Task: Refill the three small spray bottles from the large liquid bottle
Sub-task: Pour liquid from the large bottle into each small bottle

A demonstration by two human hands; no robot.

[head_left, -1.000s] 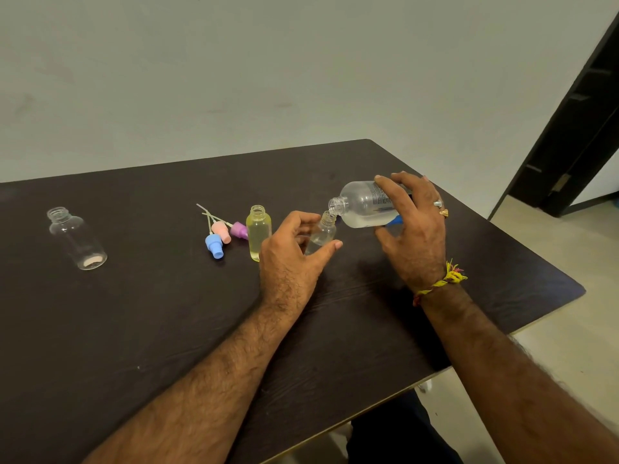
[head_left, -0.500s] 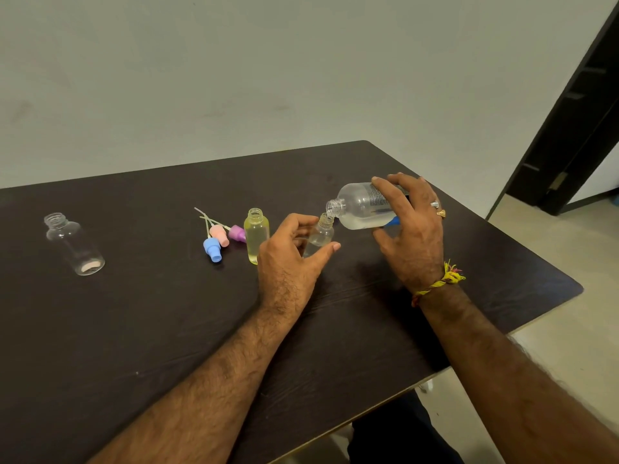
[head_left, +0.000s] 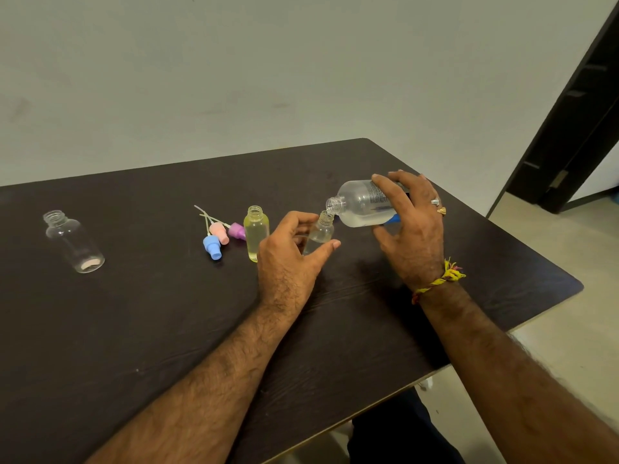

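My right hand (head_left: 413, 229) grips the large clear liquid bottle (head_left: 360, 204), tipped nearly flat with its open mouth over the neck of a small clear spray bottle (head_left: 321, 229). My left hand (head_left: 289, 259) holds that small bottle between thumb and fingers; its lower part is hidden by the hand. A second small bottle (head_left: 256, 232), uncapped and filled with yellowish liquid, stands just left of my left hand. A third small clear bottle (head_left: 72, 241) stands uncapped at the far left. The blue (head_left: 212, 246), pink (head_left: 219, 232) and purple (head_left: 236, 230) spray tops lie together on the table.
The dark wooden table (head_left: 134, 329) ends at a rounded corner on the right, with pale floor (head_left: 569, 313) beyond. A dark door frame (head_left: 576, 128) stands at the far right. A plain wall runs behind the table.
Both hands and the two bottles keep the same pose. The view has shifted slightly, so everything sits a little lower and to the left.
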